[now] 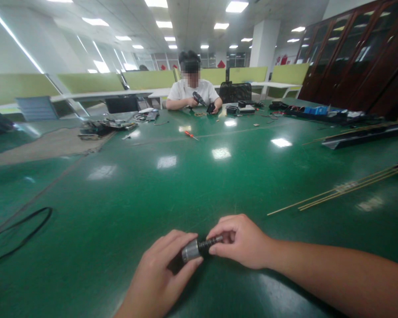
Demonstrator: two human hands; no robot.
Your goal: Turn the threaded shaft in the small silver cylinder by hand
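Observation:
Low in the head view, a small part with a silver cylindrical body [190, 251] and a dark ringed shaft [208, 243] is held between my two hands; its exact kind I cannot tell. My left hand [162, 267] grips the silver body between thumb and fingers. On the other end, my right hand [240, 240] pinches the shaft near its thin metal tip [218, 238]. The part lies sideways, tilted slightly up to the right, just above or on the green tabletop [146, 190]; whether it touches is unclear. My right fingers partly hide the tip.
A black cable [36, 221] loops at the left. Long thin brass-coloured rods [334, 192] lie to the right, near a dark metal channel [365, 134]. Farther off lies a red-handled screwdriver [189, 134]. Across the table, a co-worker [182, 92] holds a power drill [199, 98].

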